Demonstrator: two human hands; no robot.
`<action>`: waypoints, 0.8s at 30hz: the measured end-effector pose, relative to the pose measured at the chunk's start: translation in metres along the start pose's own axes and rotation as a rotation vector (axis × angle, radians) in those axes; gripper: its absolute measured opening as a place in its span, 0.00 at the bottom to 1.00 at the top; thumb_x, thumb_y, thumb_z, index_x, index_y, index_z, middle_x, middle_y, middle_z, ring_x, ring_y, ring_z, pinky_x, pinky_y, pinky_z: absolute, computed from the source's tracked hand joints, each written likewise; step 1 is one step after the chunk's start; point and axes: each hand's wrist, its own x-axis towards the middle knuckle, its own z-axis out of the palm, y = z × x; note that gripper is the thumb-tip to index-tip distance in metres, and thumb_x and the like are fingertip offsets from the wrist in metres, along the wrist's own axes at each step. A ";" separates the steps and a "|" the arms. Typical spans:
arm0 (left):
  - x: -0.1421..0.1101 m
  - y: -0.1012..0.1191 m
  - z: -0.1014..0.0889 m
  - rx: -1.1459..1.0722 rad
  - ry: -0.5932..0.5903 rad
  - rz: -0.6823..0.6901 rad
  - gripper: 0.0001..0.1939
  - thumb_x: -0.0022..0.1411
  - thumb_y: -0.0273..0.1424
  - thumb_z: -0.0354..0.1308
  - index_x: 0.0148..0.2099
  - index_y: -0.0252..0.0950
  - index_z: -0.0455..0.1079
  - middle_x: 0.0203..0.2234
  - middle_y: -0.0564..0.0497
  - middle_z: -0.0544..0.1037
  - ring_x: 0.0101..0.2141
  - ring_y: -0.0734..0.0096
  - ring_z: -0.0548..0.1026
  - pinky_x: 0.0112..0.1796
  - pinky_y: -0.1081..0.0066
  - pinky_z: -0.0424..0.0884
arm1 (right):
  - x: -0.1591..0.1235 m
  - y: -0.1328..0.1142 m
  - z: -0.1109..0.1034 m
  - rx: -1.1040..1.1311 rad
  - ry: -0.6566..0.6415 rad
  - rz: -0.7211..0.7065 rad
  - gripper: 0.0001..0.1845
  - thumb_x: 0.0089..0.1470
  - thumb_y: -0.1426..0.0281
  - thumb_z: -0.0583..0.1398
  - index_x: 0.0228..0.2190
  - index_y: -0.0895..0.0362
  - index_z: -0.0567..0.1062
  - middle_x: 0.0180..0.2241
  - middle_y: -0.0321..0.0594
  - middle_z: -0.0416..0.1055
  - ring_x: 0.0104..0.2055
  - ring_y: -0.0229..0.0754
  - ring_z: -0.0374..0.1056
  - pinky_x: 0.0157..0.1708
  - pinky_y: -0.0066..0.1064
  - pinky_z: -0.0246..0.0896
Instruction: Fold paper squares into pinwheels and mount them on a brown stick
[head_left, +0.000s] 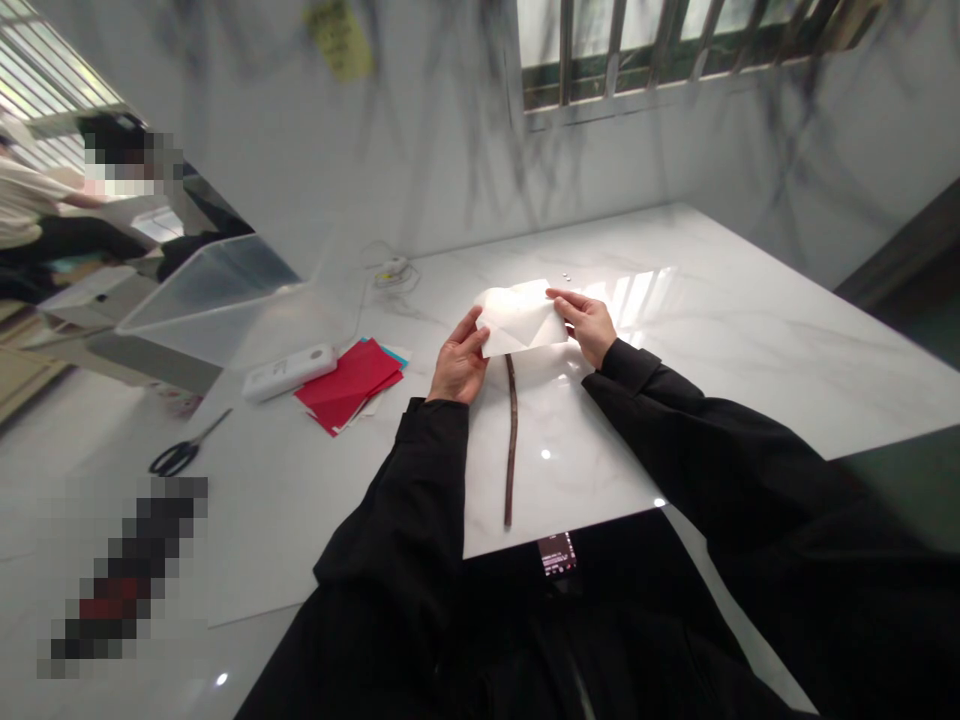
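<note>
- Head view: a creased white sheet was found near the middle of the frame, spanning the gap between the two hands, its long axis running left to right with a slight rise toward the right.
- The left hand had its grip closed on the sheet's left end; the right hand had its grip closed on the right end. Neither was released.
- A thin brown stick ran from just under the sheet's lower edge down toward the near edge of the tabletop, roughly crosswise to the sheet. Its upper end lay nearer to the left hand than to the right, and neither hand was seen to grasp it.
- Whether the stick continued behind the sheet, or touched it, could not be established. The sheet's far side was hidden, and glare washed out part of its face and folds.
- Fingers behind the sheet were partly concealed, so their exact placement could not be confirmed.
- Left of centre, red paper lay over blue and white pieces, beside a white case; scissors were noted farther left.
- Tiny white bits above the right hand were too small to identify.
- At lower left, a pixelated patch could not be read. At upper left, people were blurred and cut off by the frame.
</note>
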 end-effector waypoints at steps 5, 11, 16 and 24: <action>-0.001 0.001 0.000 -0.003 -0.002 -0.003 0.24 0.54 0.22 0.73 0.54 0.39 0.81 0.52 0.47 0.83 0.60 0.56 0.77 0.63 0.62 0.71 | -0.003 -0.004 0.000 0.003 -0.012 0.044 0.34 0.47 0.48 0.71 0.50 0.56 0.82 0.44 0.44 0.81 0.39 0.42 0.73 0.38 0.34 0.71; -0.001 0.000 0.001 -0.005 0.000 0.006 0.24 0.54 0.22 0.72 0.54 0.39 0.81 0.52 0.46 0.83 0.60 0.55 0.77 0.63 0.59 0.71 | -0.002 -0.004 0.000 -0.037 -0.014 0.000 0.33 0.50 0.48 0.69 0.51 0.56 0.81 0.41 0.43 0.80 0.38 0.43 0.73 0.38 0.36 0.72; 0.000 0.000 0.000 0.002 0.003 0.009 0.27 0.53 0.23 0.73 0.56 0.40 0.78 0.53 0.46 0.82 0.59 0.57 0.77 0.62 0.63 0.72 | 0.000 -0.001 -0.001 -0.018 -0.004 -0.012 0.32 0.50 0.50 0.69 0.51 0.55 0.81 0.38 0.41 0.81 0.36 0.42 0.73 0.37 0.36 0.72; -0.012 0.007 0.012 -0.043 -0.115 -0.069 0.26 0.60 0.34 0.68 0.60 0.34 0.75 0.52 0.41 0.83 0.60 0.48 0.77 0.62 0.55 0.72 | -0.009 -0.004 0.006 -0.051 -0.081 0.011 0.34 0.51 0.50 0.69 0.54 0.55 0.80 0.34 0.38 0.81 0.31 0.40 0.71 0.33 0.33 0.69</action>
